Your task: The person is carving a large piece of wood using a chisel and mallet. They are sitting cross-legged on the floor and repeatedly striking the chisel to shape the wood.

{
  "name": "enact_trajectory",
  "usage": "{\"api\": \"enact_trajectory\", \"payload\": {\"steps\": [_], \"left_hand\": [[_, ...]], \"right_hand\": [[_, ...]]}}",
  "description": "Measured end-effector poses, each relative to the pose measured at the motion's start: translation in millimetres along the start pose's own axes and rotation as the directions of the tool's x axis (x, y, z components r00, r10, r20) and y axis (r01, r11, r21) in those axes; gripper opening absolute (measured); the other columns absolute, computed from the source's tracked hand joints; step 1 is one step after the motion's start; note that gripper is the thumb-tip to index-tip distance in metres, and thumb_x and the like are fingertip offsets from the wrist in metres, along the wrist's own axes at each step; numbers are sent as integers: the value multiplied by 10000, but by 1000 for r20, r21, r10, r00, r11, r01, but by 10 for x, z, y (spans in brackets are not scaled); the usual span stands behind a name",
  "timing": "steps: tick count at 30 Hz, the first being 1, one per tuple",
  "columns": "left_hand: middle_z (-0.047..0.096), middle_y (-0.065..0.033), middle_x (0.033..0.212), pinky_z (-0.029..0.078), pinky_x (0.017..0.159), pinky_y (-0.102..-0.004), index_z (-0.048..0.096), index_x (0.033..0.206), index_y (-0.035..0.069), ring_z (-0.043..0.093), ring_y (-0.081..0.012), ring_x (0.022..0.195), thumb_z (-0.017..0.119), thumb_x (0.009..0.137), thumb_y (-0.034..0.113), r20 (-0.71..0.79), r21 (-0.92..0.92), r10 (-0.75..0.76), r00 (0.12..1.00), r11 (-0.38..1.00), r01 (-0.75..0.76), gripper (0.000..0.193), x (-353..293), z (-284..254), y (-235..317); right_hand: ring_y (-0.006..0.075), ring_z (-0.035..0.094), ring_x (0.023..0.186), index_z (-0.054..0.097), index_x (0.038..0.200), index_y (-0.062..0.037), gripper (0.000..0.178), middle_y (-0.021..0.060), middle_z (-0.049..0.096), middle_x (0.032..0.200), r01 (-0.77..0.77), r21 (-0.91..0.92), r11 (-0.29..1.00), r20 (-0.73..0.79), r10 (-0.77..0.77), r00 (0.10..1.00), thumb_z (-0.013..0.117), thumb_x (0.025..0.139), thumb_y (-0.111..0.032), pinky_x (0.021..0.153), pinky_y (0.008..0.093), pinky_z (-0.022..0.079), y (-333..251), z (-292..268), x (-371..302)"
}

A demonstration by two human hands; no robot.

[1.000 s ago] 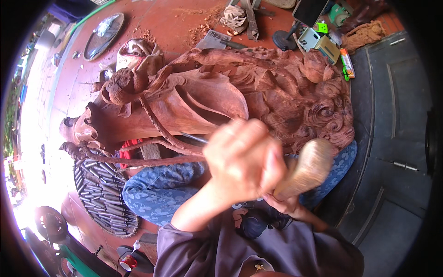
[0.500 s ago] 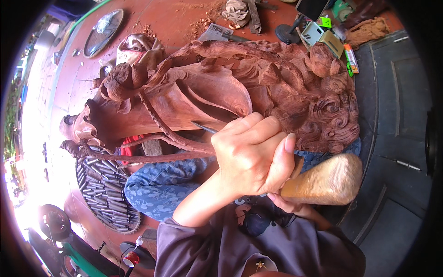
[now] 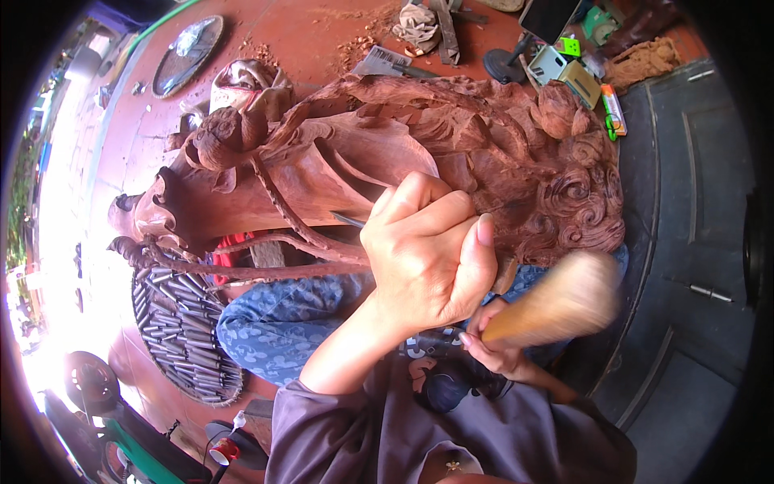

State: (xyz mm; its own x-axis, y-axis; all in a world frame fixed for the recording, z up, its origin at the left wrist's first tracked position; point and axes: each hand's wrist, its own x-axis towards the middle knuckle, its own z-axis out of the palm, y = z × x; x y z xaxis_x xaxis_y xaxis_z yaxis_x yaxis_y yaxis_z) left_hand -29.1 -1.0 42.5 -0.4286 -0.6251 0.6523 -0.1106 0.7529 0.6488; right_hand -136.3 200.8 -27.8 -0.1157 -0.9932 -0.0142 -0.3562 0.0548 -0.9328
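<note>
A reddish-brown wood carving (image 3: pixel 322 145) with lotus buds, stems and curled waves lies across my lap. My left hand (image 3: pixel 427 250) is closed around a chisel (image 3: pixel 347 219), and the thin dark blade points left toward a carved stem. Most of the chisel is hidden by the fist. Lower and to the right, my right hand (image 3: pixel 498 351) grips the narrow end of a wooden mallet (image 3: pixel 564 302). Its pale, thick head is smeared by motion, to the right of the chisel's butt and apart from it.
A round tray of many dark chisels (image 3: pixel 189 339) stands at left. Wood chips and a cloth bundle (image 3: pixel 418 28) lie on the red floor beyond the carving. A phone stand (image 3: pixel 504 64) and small boxes are at upper right, beside dark door panels (image 3: pixel 701 185).
The mallet's head has shifted left and slightly upward, away from where it lay beside my left fist. My left hand has moved a little left with the chisel.
</note>
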Motion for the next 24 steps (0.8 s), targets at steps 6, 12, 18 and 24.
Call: {"api": "enact_trajectory", "payload": {"steps": [6, 12, 18, 24], "left_hand": [[468, -7, 604, 338, 532, -348, 545, 569, 90, 443, -213, 591, 610, 756, 121, -59, 7, -13, 998, 1000, 14, 200, -8, -11, -25], [474, -20, 625, 350, 515, -346, 530, 575, 101, 461, -208, 563, 590, 767, 140, 1, 133, 5, 1000, 991, -5, 204, -26, -61, 146], [454, -19, 596, 362, 492, -336, 547, 575, 109, 477, -200, 542, 611, 753, 173, -38, -11, 56, 998, 998, -56, 200, 4, 175, 179], [447, -11, 587, 352, 477, -336, 533, 554, 125, 476, -197, 541, 613, 742, 179, -147, -36, 65, 987, 997, -71, 211, 36, 203, 139]], "right_hand": [[107, 500, 567, 440, 916, -36, 283, 46, 518, 684, -20, 267, 963, -72, 41, 997, 660, 750, 30, 570, 243, 415, 126, 136, -6], [112, 544, 679, 490, 1091, 36, 310, 33, 537, 724, -151, 397, 905, -57, 188, 981, 562, 791, 69, 649, 239, 462, 113, 75, -126], [171, 538, 674, 449, 1060, -3, 291, 75, 545, 734, -29, 148, 989, 52, 21, 998, 545, 790, 47, 650, 291, 461, 129, -124, -110], [150, 527, 701, 510, 854, -23, 85, 46, 540, 708, -102, 418, 903, 22, 102, 995, 555, 803, 28, 675, 282, 433, -93, -105, -46]]}}
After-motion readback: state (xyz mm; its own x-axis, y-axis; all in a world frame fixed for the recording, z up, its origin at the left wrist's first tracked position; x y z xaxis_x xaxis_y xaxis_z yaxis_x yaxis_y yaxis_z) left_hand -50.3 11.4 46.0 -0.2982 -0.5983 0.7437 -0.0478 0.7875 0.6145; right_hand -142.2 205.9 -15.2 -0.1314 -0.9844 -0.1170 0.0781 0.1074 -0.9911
